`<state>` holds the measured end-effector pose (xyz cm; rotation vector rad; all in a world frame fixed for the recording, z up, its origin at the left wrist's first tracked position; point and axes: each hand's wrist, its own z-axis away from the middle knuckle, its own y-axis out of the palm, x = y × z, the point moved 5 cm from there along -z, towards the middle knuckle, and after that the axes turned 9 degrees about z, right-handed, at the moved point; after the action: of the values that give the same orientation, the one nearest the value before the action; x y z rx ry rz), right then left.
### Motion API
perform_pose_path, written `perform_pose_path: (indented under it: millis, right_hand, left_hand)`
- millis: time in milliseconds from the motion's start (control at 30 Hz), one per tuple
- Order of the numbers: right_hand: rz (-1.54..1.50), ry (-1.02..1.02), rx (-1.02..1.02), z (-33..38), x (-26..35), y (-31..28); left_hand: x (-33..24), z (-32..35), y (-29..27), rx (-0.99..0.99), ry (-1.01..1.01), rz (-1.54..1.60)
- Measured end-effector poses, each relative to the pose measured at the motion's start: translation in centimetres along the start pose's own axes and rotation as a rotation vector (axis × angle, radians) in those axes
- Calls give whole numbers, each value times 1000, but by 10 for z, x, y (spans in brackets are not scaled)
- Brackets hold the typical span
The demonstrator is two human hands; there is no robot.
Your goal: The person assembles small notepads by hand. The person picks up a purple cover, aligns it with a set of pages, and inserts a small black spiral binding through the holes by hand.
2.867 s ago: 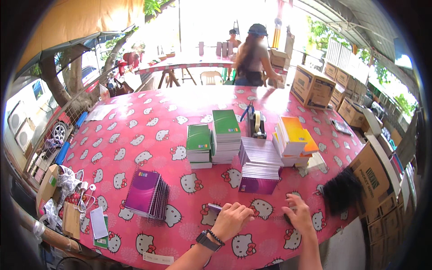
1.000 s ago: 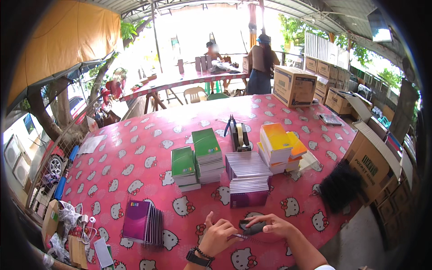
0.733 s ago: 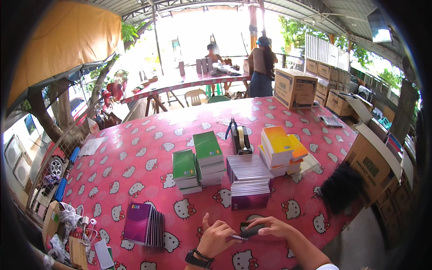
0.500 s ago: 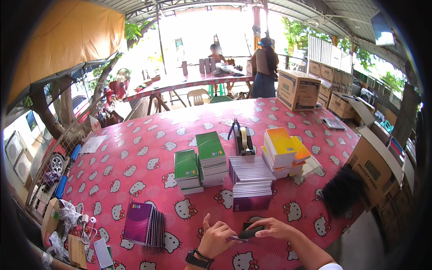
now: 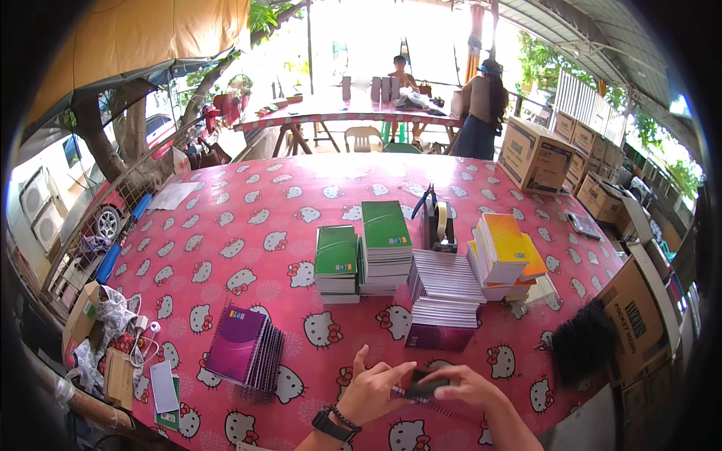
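Near the front of the table my left hand (image 5: 372,391), with a watch and bracelet on its wrist, pinches the edge of a thin purple notebook (image 5: 397,391) seen almost edge-on. Its index finger points up. My right hand (image 5: 468,387) has its fingers closed on a black, rounded object (image 5: 427,387) against the notebook; its kind I cannot make out. A thin spiral coil (image 5: 450,411) trails rightward below that hand. Left of my hands stands a stack of bound purple notebooks (image 5: 242,347). Beyond them, more purple-covered notebooks (image 5: 445,301) lie in a row, page edges showing.
Green notebooks (image 5: 386,225), yellow and orange notebooks (image 5: 502,244), a tape dispenser (image 5: 445,233) and pliers (image 5: 423,201) stand farther back. Black coils (image 5: 583,338) and an open carton (image 5: 639,308) are at right. Cables (image 5: 143,331) crowd the left edge. Two people are beyond.
The view has turned slightly left, so the things on the table appear farther right. My right hand's fingers have shifted on the black object; my left keeps its pinch.
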<state>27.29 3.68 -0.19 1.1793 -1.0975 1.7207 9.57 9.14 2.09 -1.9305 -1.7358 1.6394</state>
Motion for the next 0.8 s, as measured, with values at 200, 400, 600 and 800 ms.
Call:
perform_pose_path:
  millis: [200, 400, 600, 800]
  right_hand:
    - [-11, -116, -38, 2, 7, -8]
    - [-31, -199, -149, 2, 10, -1]
    - [196, 107, -175, -12, 4, -1]
    - [-170, -173, -95, -11, 24, 8]
  left_hand:
    - [2, -1, 3, -1, -10, 0]
    - [9, 2, -23, -254, -42, 145]
    - [64, 23, 15, -199, -299, 912]
    - [69, 25, 18, -59, -387, 967]
